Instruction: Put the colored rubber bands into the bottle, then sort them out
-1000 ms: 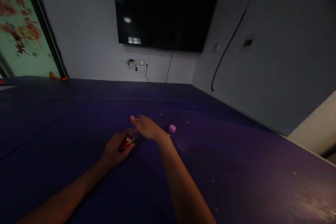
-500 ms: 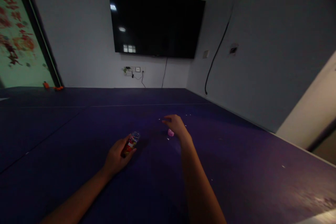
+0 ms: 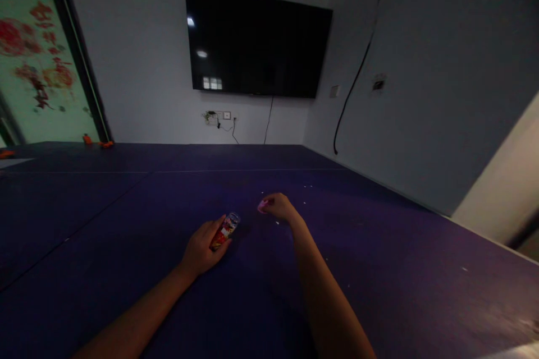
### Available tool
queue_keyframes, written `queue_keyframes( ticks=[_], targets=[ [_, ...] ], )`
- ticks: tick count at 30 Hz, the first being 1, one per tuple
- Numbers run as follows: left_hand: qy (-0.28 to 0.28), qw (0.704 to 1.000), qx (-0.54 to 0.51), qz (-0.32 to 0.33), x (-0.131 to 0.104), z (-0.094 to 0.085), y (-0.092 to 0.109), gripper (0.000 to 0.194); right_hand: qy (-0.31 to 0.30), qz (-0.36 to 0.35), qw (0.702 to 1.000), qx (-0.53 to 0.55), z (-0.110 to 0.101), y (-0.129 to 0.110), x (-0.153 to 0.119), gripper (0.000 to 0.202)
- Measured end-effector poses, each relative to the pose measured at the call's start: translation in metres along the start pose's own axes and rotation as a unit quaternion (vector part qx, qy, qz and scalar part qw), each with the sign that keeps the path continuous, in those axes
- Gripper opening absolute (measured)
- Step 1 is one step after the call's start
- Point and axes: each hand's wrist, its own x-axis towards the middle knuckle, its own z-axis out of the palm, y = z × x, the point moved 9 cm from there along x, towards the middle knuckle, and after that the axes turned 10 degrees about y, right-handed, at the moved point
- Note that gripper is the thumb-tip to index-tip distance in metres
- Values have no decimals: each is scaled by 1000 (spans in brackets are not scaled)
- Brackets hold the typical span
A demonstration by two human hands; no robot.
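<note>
My left hand (image 3: 206,247) is wrapped round a small clear jar (image 3: 225,231) with a red and yellow label, its open-looking clear end tilted up and to the right. To the right and a little farther off, my right hand (image 3: 278,206) has its fingers closed on a small pink cap-like piece (image 3: 263,206) just above or on the dark purple surface (image 3: 252,303). The jar and the pink piece are apart.
Small white scraps (image 3: 277,222) lie around my right hand. A black television (image 3: 259,42) hangs on the far wall, with sockets and cables below. A loose black cable (image 3: 352,87) runs down the right wall. Small orange objects (image 3: 106,145) lie by the door.
My right hand has come down and closed on the pink piece, which lay on the surface before. The view has shifted slightly; my left hand still holds the jar.
</note>
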Motion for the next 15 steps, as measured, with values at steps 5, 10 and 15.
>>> queue_keyframes(
  ticks=[5, 10, 15],
  targets=[
    [3, 1000, -15, 3, 0, 0, 0, 48, -149, -114, 946, 264, 28, -77, -12, 29],
    [13, 1000, -21, -11, -2, 2, -5, 49, -192, -122, 929, 292, 37, -95, -20, 27],
    [5, 1000, -27, -11, -4, 4, -8, 49, -187, -123, 932, 284, 33, -94, -22, 27]
  ],
)
